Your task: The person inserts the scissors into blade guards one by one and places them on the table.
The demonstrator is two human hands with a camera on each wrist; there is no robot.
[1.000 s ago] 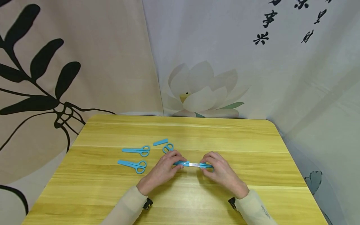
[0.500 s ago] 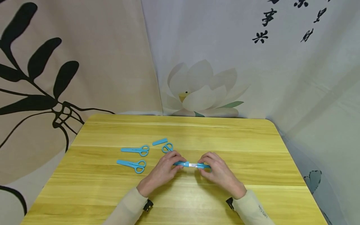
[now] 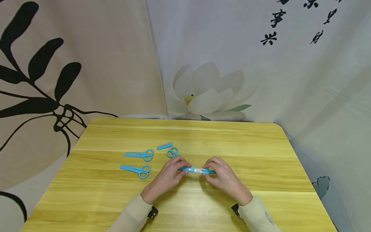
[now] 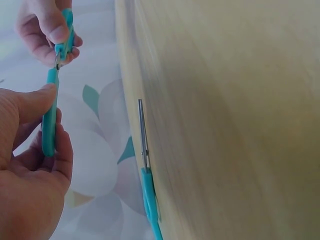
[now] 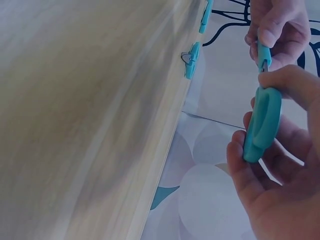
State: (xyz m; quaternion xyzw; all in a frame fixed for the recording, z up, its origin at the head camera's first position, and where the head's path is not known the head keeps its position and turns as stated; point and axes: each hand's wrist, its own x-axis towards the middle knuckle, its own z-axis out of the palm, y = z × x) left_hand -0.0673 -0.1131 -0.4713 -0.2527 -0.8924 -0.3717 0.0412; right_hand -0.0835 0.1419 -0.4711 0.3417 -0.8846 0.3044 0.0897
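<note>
Held over the table's middle is a pair of scissors (image 5: pixel 267 120) with light blue handles. My right hand (image 3: pixel 227 177) grips it by the handles. With my left hand (image 3: pixel 166 176) I pinch a blue blade cover (image 4: pixel 49 115) between thumb and fingers. The blades run into the cover, leaving a short stretch of bare metal (image 3: pixel 198 170) between the hands. Just beyond the left hand lies another pair of scissors (image 3: pixel 172 152); its bare blades (image 4: pixel 142 130) show in the left wrist view, while the hand hides them in the head view.
A loose blue cover (image 3: pixel 164 146) lies behind the uncovered scissors. Left of my left hand, two covered pairs rest on the wooden table (image 3: pixel 261 154), one farther back (image 3: pixel 139 155) and one nearer (image 3: pixel 136 170). Printed curtains (image 3: pixel 121 58) hang behind the table's far edge.
My right hand has moved left toward the left hand with the scissors, and the bare stretch of blade is shorter. The left hand has stayed nearly still.
</note>
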